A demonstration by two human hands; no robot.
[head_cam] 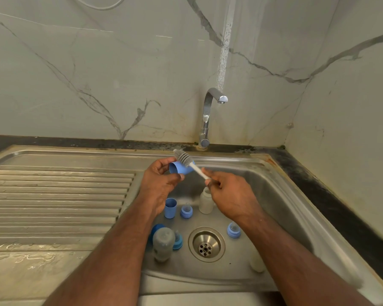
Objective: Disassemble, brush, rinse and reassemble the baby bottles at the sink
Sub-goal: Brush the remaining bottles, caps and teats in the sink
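My left hand (pixel 161 180) grips a blue bottle cap (pixel 180 168) above the sink, its opening turned left. My right hand (pixel 228 193) pinches the white handle of a bottle brush (pixel 185 159); the grey bristle head lies against the cap's outside. In the basin (pixel 281 208) stand another blue cap (pixel 170 208), a clear bottle (pixel 206 202), and two blue collars with teats (pixel 186 211) (pixel 233 229). A second clear bottle (pixel 163 242) stands near the front, with blue parts (pixel 177 240) beside it. A third pale bottle (pixel 257 261) shows partly behind my right forearm.
The chrome tap (pixel 208 115) rises behind the basin; no water runs from it. The drain strainer (pixel 206 244) sits in the basin floor. A ridged steel drainboard (pixel 58 195) extends to the left. Marble walls close the back and right.
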